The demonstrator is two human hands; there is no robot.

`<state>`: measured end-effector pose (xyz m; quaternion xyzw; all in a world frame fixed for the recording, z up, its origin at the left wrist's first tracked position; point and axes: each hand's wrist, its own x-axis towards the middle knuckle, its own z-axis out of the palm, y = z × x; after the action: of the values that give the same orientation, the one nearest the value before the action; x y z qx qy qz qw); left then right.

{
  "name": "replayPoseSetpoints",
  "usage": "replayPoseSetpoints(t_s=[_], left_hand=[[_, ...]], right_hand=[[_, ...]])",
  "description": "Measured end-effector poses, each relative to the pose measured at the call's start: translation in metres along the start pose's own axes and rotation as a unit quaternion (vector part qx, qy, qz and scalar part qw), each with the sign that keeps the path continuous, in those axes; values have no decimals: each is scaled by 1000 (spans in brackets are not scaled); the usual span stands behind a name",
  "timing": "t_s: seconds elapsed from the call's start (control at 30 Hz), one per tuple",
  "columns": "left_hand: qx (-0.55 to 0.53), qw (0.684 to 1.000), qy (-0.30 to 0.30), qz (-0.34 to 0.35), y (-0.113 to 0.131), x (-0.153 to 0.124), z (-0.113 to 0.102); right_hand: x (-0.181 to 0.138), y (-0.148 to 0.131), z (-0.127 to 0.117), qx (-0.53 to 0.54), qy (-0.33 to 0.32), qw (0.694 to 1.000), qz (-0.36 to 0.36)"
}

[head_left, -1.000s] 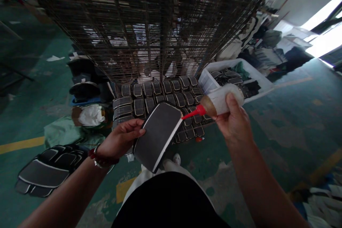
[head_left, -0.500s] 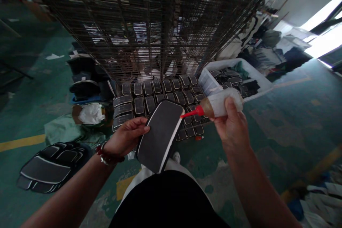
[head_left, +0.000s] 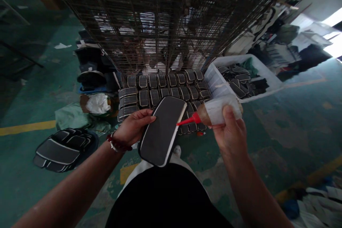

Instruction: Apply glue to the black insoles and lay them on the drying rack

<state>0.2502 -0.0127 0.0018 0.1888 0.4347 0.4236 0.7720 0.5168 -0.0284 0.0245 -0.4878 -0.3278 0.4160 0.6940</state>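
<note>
My left hand (head_left: 135, 126) grips the left edge of a dark rectangular pad (head_left: 162, 130) with a white rim and rounded corners, tilted in front of me. My right hand (head_left: 230, 133) is wrapped round a white squeeze bottle (head_left: 217, 110) with a brownish shoulder and a red nozzle. The nozzle tip touches the pad's right edge about halfway down. Beyond the pad, several similar dark pads (head_left: 160, 91) lie in rows on a low wire tray.
A tall wire rack (head_left: 165, 17) stands right ahead. A white bin (head_left: 267, 76) of dark pads sits to its right. A pile of black pads (head_left: 62, 148) lies on the green floor at left, near a white bag (head_left: 97, 103). Clutter fills the far right.
The red nozzle has slid down the pad's right edge, from near the top corner toward the middle. My view has shifted a little, so everything sits further right.
</note>
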Motion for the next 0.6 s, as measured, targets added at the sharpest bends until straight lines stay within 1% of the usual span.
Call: replayPoseSetpoints(t_s=[0.2,0.37,0.6], left_hand=[[-14,999,38,-13,-2,2,-2],[-10,996,80,-26,-2,5,-4],[-14,992,124,-16,1,5,-4]], right_hand=[[-14,4,1,-22,-28,999,-21],[-24,6,2,-7,-55,997,-47],[-35,7,5,-11,-89,994,-57]])
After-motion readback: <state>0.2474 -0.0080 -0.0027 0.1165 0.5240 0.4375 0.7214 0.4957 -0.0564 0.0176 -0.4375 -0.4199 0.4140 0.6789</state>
